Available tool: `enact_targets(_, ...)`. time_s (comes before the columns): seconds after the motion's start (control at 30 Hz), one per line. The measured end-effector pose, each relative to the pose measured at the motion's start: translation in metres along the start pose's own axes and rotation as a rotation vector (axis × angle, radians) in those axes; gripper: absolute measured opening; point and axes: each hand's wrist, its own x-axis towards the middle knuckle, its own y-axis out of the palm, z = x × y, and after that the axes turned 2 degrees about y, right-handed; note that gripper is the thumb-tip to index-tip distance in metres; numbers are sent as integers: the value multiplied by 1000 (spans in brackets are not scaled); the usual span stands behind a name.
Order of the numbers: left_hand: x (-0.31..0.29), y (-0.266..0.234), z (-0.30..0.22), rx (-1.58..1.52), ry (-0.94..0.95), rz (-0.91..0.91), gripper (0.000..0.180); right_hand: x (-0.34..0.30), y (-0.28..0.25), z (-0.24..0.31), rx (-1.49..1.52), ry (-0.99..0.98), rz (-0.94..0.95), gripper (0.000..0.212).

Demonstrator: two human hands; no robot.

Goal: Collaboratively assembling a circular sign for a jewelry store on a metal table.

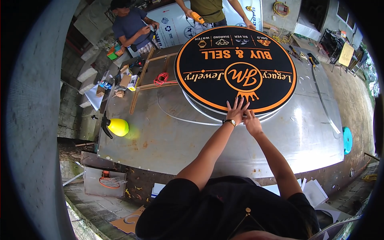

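Note:
A large round sign [216, 84], black with an orange ring and orange and white printing, lies face up on the metal-topped table [168, 148]. Its printing is upside down to me. My left hand [237, 112] rests flat on the sign's near edge with the fingers spread, a watch on its wrist. Right beside it, my right hand [253, 124] is at the sign's rim, fingers bent and drawn together. Whatever those fingers pinch, if anything, is hidden. Across the table, a co-worker's hand [250, 25] touches the sign's far edge.
That co-worker's other hand holds an orange power tool [197, 18]. Another person [134, 30] stands at the far left. On the table are a yellow spray bottle [118, 127], a wooden frame [140, 82], a red cable [161, 79] and a long strip [325, 105].

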Motion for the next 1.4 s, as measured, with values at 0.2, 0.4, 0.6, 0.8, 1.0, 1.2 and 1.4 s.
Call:
enact_targets(0.2, -1, -2, 0, 12, -1, 0, 77, 0, 2, 0, 3, -9, -1, 11)
enact_targets(0.4, -2, -4, -1, 3, 8, 9, 78, -1, 1, -1, -11, -10, -7, 13)
enact_targets(0.6, 1, 6, 3, 21, 13, -23, 80, 0, -4, 1, -1, -1, 23, 16)
enact_targets(0.8, 3, 9, 3, 31, 15, -30, 81, 0, -5, 1, -6, 3, 52, 17)
enact_targets(1.0, 5, 10, 1, 55, 9, -26, 84, -1, -4, -1, 10, 3, 44, 17)
enact_targets(1.2, 5, 11, 3, 58, 5, -24, 86, -1, -4, -1, 1, -5, 13, 18)
enact_targets(1.4, 1, 5, 0, 46, 13, -12, 87, -3, -2, -2, -9, -13, 17, 16)
